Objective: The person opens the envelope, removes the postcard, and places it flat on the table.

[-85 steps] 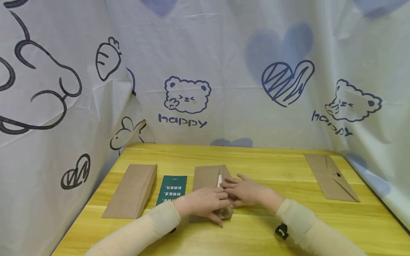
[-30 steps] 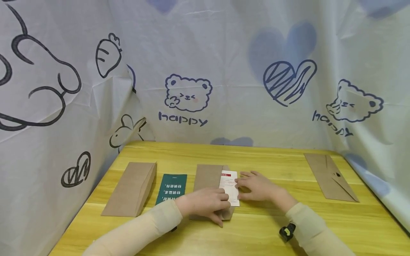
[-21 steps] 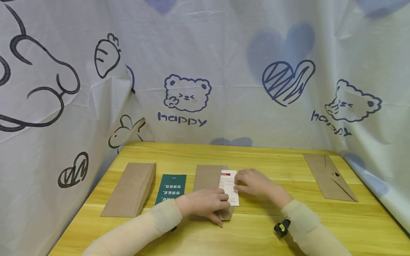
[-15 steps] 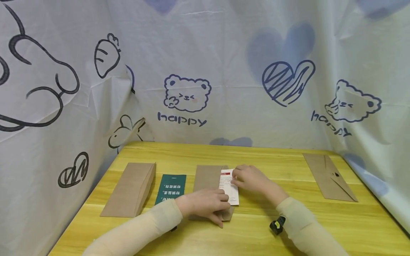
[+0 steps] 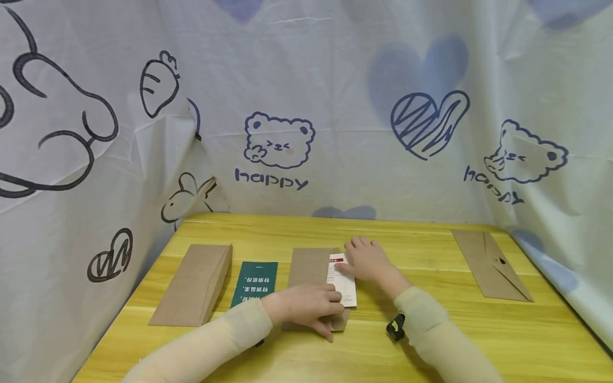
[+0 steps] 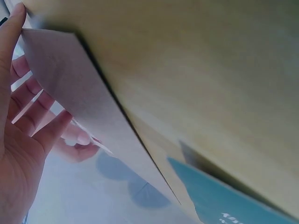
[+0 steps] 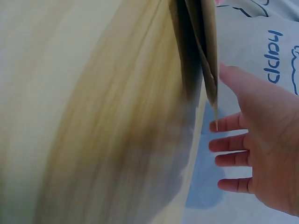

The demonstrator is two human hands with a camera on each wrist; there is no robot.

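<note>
In the head view a brown paper envelope (image 5: 308, 266) lies at the middle of the table, and a white printed card (image 5: 346, 287) sticks out of its right side. My left hand (image 5: 306, 306) rests across the envelope's lower part, fingertips by the card's left edge; palm and spread fingers show in the left wrist view. At the card's far right corner is my right hand (image 5: 366, 260), its thumb over the printed face and its fingers reaching beyond the far edge. From the right wrist those fingers (image 7: 233, 142) look spread and nearly straight. The card's left part is hidden.
A green card (image 5: 256, 282) with white lettering lies left of the middle envelope, partly covered by my left forearm. Further left is another brown envelope (image 5: 191, 284); a third envelope (image 5: 493, 266) lies at the far right. A patterned white curtain (image 5: 354, 127) encloses the table.
The white card has come out of the envelope's right side. My right hand has since shifted from the card's right edge up to its far corner. My left hand has stayed put.
</note>
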